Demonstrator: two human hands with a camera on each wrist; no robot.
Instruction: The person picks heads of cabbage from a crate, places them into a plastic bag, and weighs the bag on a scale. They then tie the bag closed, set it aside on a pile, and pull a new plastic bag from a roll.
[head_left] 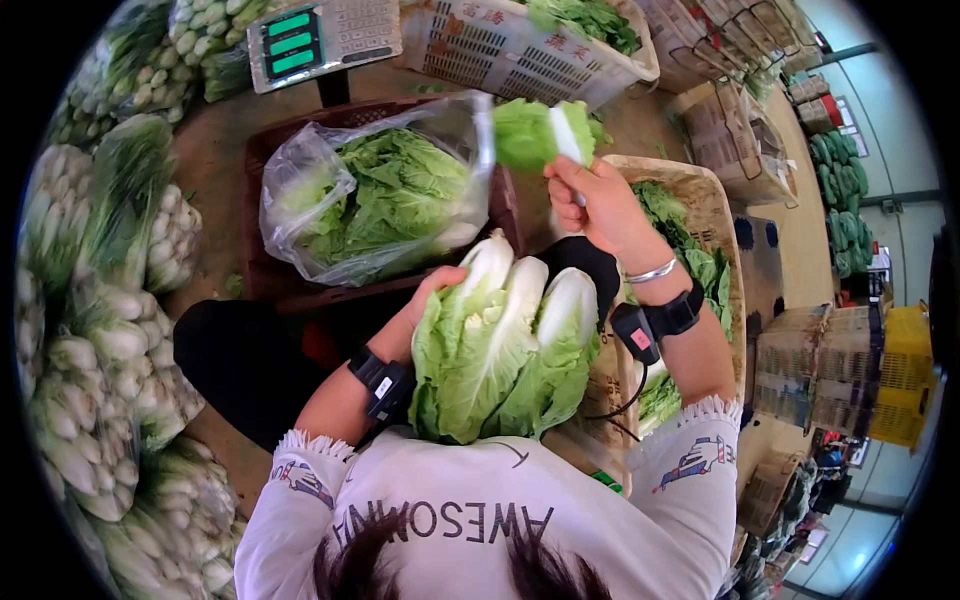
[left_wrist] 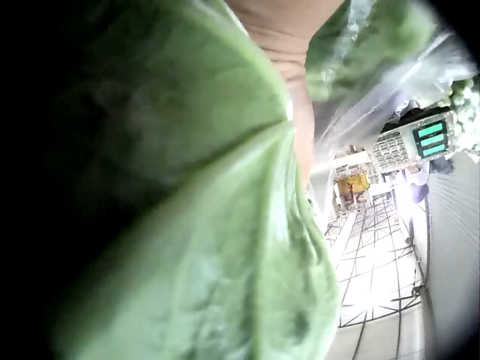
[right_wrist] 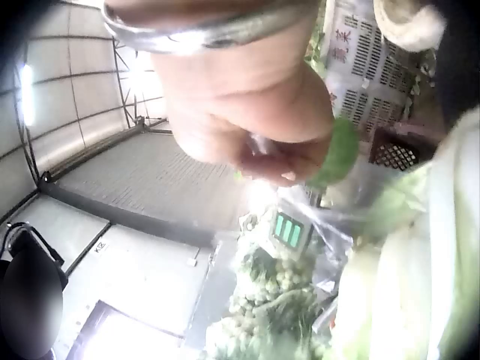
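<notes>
My right hand [head_left: 598,205] pinches a loose cabbage leaf [head_left: 560,128] by its white rib, raised over the near crates. In the right wrist view the fingers are curled and part of the green leaf [right_wrist: 343,154] shows beyond them. A bunch of Chinese cabbages [head_left: 500,345] rests against my chest, white stem ends pointing away from me. My left hand [head_left: 432,298] grips the bunch from its left side, its fingers partly hidden behind the leaves. Ahead, a clear plastic bag [head_left: 305,225] with leafy cabbage inside sits in a dark red crate [head_left: 268,160].
A scale [head_left: 325,45] with green displays stands behind the bag. Bagged white-stemmed vegetables [head_left: 100,370] pile up on the left. At my right is a crate [head_left: 735,300] of leaves. A white crate [head_left: 480,45] stands at the back, and a yellow crate [head_left: 905,375] at far right.
</notes>
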